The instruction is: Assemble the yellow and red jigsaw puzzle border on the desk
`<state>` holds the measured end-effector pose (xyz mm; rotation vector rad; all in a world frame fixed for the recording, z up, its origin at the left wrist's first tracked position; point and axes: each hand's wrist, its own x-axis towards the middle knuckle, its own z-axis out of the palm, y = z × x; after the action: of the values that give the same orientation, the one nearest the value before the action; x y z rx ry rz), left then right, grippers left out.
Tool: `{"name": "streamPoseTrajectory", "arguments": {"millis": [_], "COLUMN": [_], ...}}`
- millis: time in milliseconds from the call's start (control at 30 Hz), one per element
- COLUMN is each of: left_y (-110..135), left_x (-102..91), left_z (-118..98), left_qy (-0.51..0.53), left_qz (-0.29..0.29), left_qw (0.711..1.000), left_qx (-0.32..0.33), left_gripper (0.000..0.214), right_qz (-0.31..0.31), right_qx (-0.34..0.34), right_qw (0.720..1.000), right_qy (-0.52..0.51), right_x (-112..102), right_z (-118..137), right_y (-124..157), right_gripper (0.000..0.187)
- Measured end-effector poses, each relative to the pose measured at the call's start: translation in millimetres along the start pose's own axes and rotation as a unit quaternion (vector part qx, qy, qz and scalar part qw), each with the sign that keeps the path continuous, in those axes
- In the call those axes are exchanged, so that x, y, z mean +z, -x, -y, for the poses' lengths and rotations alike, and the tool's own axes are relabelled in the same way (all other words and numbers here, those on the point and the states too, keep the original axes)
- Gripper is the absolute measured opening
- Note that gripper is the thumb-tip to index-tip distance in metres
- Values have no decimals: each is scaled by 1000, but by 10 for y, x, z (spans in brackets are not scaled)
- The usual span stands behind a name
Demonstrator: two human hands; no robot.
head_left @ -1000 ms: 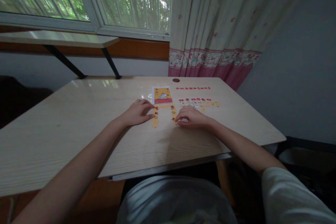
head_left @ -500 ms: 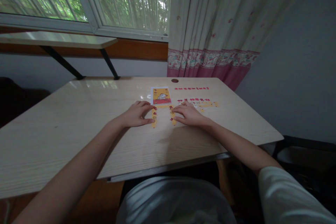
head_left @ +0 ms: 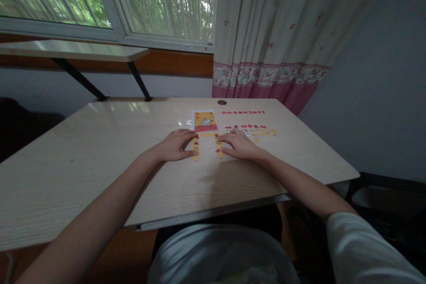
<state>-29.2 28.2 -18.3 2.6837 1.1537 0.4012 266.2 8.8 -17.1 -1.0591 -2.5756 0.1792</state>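
Observation:
Yellow jigsaw pieces form a partial frame on the table, with a left column [head_left: 195, 145], a right column [head_left: 218, 146] and a top row [head_left: 207, 134] joining them. My left hand [head_left: 173, 145] rests at the left column, its thumb on the lower part and its fingers at the upper corner. On the opposite side, my right hand [head_left: 242, 144] touches the right column with thumb and fingertips. Both hands have thumb and fingers apart, grasping nothing. Just beyond the frame lies a picture card [head_left: 203, 120] showing a white spotted animal on yellow and red.
Red jigsaw pieces lie in a far row [head_left: 243, 112] and a nearer row [head_left: 249, 127] at the right. Yellow pieces [head_left: 266, 132] and some whitish ones lie beside my right hand. A raised shelf [head_left: 76, 51] stands at the back left; a curtain [head_left: 266, 53] hangs behind the table [head_left: 100, 155].
My left hand has edged slightly to the right, its thumb further onto the left column. My right hand stays almost where it was.

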Motion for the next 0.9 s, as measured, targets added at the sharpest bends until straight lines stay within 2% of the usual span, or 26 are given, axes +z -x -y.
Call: {"name": "streamPoseTrajectory", "arguments": {"millis": [400,633,733,900], "left_y": [-61,-65,-54,-42], "left_x": [31,24,-18,-69], "left_z": [143,131,80,17], "left_qy": [13,8,-5,-1], "left_qz": [-3,-17,-35,-83], "left_qw": [1000,1000,999,994], "left_qx": [-2,-3,15,65], "left_gripper": [76,73,68,46], "right_qz": [5,-3,-8,2], "right_qx": [9,2,-9,-16], "right_qw": [1000,1000,1000,1000], "right_qy": [8,9,10,4], "right_x": [1,6,12,17], "right_z": [-34,-51,-57,-48], "right_y": [-81,-82,-73,-73], "right_gripper": [38,38,38,34]}}
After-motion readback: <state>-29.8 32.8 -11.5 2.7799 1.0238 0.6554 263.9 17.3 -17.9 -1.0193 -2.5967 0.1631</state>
